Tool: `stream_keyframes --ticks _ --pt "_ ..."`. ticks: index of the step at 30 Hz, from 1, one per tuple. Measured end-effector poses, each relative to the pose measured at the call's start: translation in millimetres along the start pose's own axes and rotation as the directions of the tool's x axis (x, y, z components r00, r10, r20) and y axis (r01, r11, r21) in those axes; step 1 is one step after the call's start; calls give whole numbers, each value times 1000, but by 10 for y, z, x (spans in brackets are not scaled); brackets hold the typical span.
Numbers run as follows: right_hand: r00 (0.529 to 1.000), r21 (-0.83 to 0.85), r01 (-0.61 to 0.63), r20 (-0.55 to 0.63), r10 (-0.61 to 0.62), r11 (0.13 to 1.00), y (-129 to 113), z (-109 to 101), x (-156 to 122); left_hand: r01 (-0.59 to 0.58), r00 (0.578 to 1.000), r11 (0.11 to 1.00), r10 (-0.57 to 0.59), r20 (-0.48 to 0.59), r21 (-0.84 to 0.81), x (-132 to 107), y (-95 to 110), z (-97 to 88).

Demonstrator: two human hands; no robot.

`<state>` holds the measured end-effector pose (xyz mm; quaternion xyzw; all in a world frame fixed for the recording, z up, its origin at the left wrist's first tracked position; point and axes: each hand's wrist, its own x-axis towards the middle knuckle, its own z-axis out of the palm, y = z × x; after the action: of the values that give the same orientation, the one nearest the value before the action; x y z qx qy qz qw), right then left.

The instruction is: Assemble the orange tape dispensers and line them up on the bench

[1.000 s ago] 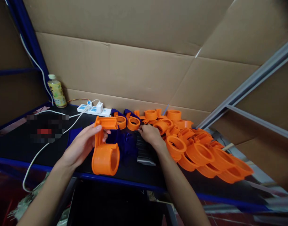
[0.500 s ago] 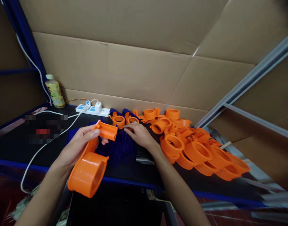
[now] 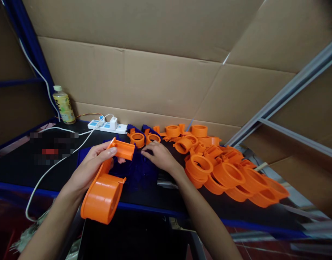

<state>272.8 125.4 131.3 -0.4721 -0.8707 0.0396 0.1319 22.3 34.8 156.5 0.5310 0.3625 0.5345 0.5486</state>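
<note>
My left hand [image 3: 93, 163] is closed around the upper arm of an orange plastic ring holder [image 3: 102, 198]. Its thumb presses near the short trough-shaped end, and the wide ring hangs below, tilted. Low over several dark blue plastic parts [image 3: 144, 171] reaches my right hand [image 3: 163, 159], thumb and fingers bent and a little apart. I see nothing held in it; shadow hides whether its fingertips touch the blue parts. Just beyond it stand two orange rings [image 3: 137, 139] joined to dark blue pieces.
A heap of orange ring holders [image 3: 228, 173] covers the right of the black tabletop [image 3: 171, 202]. A white power strip [image 3: 107, 126] with cables lies at the back, a yellow-labelled bottle [image 3: 64, 106] behind left. A cardboard wall [image 3: 155, 79] closes the far side.
My right hand has shifted slightly left and down over the blue parts. The orange ring holder in my left hand has turned and risen a little.
</note>
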Motion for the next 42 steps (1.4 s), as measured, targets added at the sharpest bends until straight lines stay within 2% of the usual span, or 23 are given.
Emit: stream_keyframes --ticks 5,8,14,19,25,30,35,42 --pt "976 -83 -216 1 217 973 285 -103 -60 -20 1000 1000 20 9 -10 -2 8 11" --pt "953 -119 -294 40 300 949 476 -111 -109 -5 999 1000 6 38 -13 1 -23 19" --pt "935 -135 -331 81 344 934 621 -60 -98 33 992 999 -30 120 -23 8 -97 25" --pt "922 -144 -365 83 379 920 633 -17 -43 8 987 1000 -6 160 -12 36 -136 20" --pt "882 -147 -439 117 456 886 703 55 28 -5 983 1000 5 184 0 61 -203 22" --pt "871 -127 -446 165 462 886 763 89 72 -50 978 998 41 204 41 85 -220 14" --pt "885 -120 -413 180 429 903 778 81 65 -66 976 997 55 208 46 76 -201 8" --pt "932 -51 -353 69 356 934 769 32 10 -56 978 998 49 205 28 84 -214 11"
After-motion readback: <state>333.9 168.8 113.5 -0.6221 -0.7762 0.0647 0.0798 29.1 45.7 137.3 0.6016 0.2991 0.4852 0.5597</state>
